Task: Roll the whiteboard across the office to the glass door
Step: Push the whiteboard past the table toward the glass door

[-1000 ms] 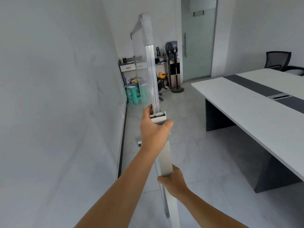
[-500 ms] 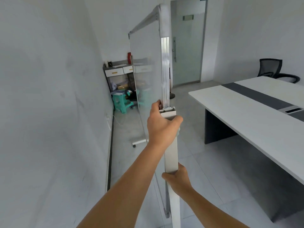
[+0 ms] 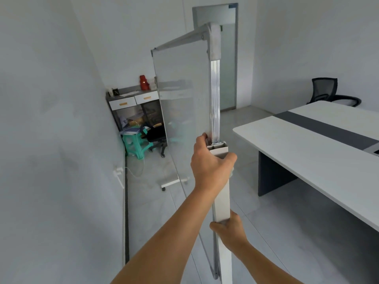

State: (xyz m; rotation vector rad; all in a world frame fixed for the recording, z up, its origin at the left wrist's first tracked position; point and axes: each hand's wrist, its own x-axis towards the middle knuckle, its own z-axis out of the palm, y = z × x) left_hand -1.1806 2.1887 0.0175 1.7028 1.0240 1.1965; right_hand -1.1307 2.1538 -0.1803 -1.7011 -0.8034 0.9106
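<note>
The whiteboard stands edge-on in front of me, a pale glossy panel in a metal frame on a wheeled stand. My left hand grips the top of its near white upright post, at the joint with the shiny rail above. My right hand holds the same post lower down. A wheeled foot of the stand rests on the tiled floor by the left wall. The frosted glass door is at the far end of the room, partly hidden behind the board's top corner.
A long white conference table with a dark stripe fills the right side. A black mesh chair stands beyond it. By the far left wall are a drawer desk, a green stool and a black chair. The wall runs close on my left.
The view has closed in on the far end and swung left; the board now faces more broadside, hiding the fan stand. Both hands keep the same grip on the post.
</note>
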